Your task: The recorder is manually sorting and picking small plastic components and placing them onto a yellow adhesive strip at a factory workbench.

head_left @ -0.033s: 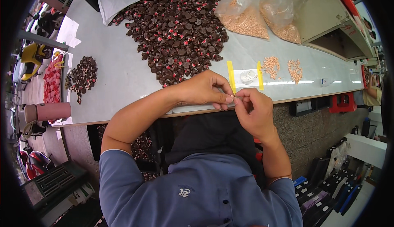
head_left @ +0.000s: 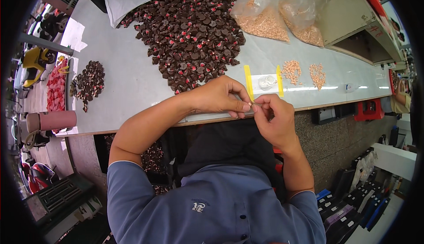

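Note:
My left hand [head_left: 225,95] is closed in a pinch at the table's front edge, with a tiny pale pinkish piece [head_left: 250,104] at its fingertips. Its kind is too small to make out. Close against it, my right hand [head_left: 274,116] also pinches, thumb to forefinger; whatever lies between those fingertips is hidden. Just beyond the hands, a small clear dish with white stuff [head_left: 267,82] sits on a white sheet [head_left: 258,90] held by yellow tape strips [head_left: 248,78]. To its right are two small heaps of tiny peach-coloured pieces [head_left: 292,72].
A large pile of dark brown parts [head_left: 190,36], some with red faces, spreads over the grey table [head_left: 123,76]. A smaller dark heap [head_left: 89,80] lies left. Clear bags of peach pieces [head_left: 267,23] stand behind, beside a box-like shelf [head_left: 366,41]. A pink bottle [head_left: 57,119] is at the left edge.

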The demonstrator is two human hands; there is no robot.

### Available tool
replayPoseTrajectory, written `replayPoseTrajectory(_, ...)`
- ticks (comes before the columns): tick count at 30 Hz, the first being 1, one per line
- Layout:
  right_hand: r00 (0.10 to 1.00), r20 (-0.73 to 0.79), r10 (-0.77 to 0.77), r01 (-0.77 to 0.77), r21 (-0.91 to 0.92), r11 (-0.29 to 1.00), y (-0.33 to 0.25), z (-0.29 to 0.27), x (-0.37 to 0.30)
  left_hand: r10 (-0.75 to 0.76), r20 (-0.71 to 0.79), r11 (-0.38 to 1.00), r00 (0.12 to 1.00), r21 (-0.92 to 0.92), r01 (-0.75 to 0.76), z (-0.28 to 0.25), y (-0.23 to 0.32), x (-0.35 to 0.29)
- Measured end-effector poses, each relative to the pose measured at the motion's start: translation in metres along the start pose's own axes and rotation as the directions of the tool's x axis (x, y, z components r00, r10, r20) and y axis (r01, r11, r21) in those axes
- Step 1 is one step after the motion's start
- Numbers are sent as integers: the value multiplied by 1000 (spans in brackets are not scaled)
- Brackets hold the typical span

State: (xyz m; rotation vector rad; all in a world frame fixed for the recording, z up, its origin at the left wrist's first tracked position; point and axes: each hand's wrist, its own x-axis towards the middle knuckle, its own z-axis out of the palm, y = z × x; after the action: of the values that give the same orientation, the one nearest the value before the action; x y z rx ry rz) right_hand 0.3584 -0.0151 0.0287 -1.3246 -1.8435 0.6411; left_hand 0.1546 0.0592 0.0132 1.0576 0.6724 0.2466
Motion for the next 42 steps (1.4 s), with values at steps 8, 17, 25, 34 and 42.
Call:
replayPoseTrajectory(8, 988, 103, -111, 114, -28, 993, 3, -4, 3, -11, 16, 999, 1000, 49, 10, 0, 2, -1)
replayPoseTrajectory(17, 981, 153, -121, 120, 15, 993, 8, -6, 6, -14, 26, 996, 1000, 94, 12, 1, 4, -1)
replayPoseTrajectory(25, 985, 96, -143, 146, -17, 989, 7, -20, 13, -28, 1, 1000, 1000, 3, 28, 0, 3, 2)
replayPoseTrajectory(34, 922, 270, -277, 379, -489, 785, 7, -58, 54, 66, -4, 996, 998, -55, -66, -1, 2, -1)
replayPoseTrajectory(42, 890, 384, -247, 442, -589, 676, 11, -52, 64, 99, -25, 994, 995, -38, -99, -4, -3, 1)
